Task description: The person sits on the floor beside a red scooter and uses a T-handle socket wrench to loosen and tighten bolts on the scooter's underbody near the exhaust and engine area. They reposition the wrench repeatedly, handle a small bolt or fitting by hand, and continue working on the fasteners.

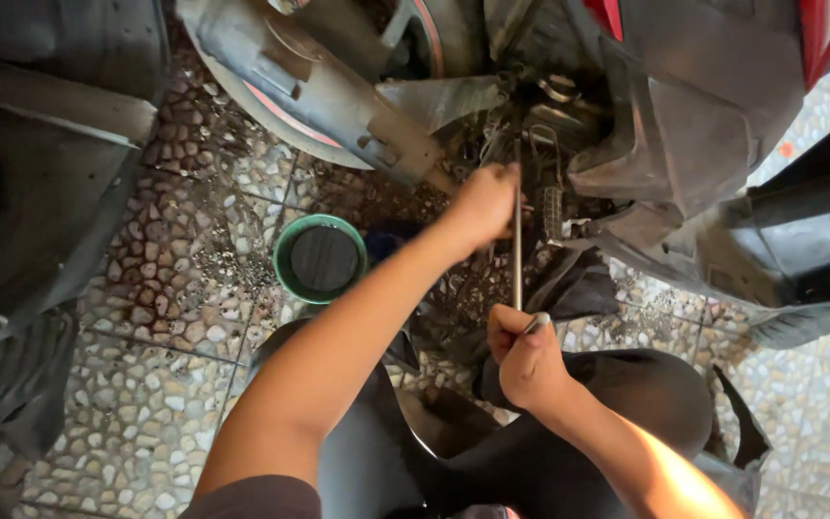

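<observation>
A long thin metal tool shaft runs from near my knees up into the greasy underside of a motor scooter. My right hand is closed around the shaft's near end, where a silver handle tip shows. My left hand reaches forward and grips the shaft's far end against the engine parts. The tool's tip is hidden among the dirty metal parts. I am crouched, with my dark trousers below the hands.
A green bowl holding dark liquid sits on the pebble-tile floor left of my arm. The scooter's exhaust and rear wheel lie above it. Dark plastic body panels stand at left and a black panel at right. A dark rag lies under the engine.
</observation>
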